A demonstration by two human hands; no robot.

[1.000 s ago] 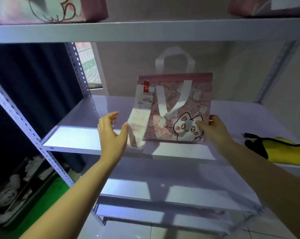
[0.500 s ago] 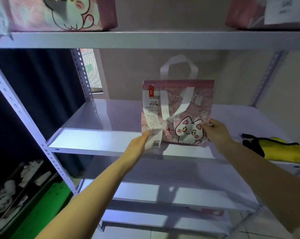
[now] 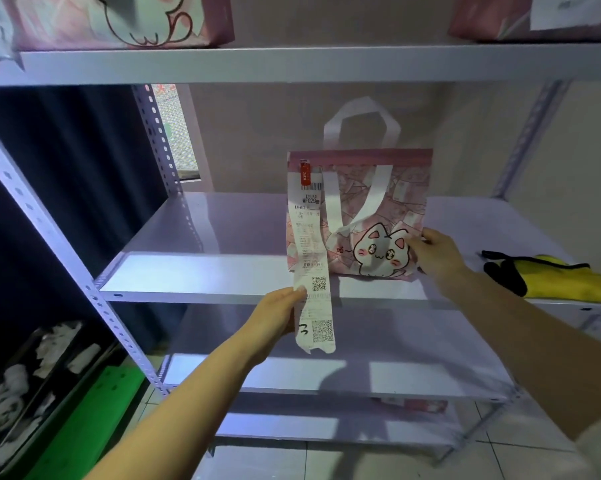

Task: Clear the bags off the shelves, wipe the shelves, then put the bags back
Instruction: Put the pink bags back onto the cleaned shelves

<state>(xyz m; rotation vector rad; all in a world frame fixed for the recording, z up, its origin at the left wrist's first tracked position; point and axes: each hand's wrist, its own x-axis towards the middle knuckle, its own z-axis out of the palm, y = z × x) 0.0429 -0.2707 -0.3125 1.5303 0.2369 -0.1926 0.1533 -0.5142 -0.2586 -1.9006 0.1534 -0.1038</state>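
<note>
Standing upright, pink bag [image 3: 389, 216], right hand [image 3: 434, 254] gripping its edge

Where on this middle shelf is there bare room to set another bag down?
Left of the pink cat bag, the middle shelf is bare out to the perforated upright. Right is tighter: a short gap, then the yellow cloth near the front edge.

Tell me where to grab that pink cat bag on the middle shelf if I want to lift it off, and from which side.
Probably by the white loop handle standing up above the pink cat bag, coming from the front and above. The bag stands upright and the loop is open and unobstructed. The receipt hangs over the front left, so avoid that face.
</note>
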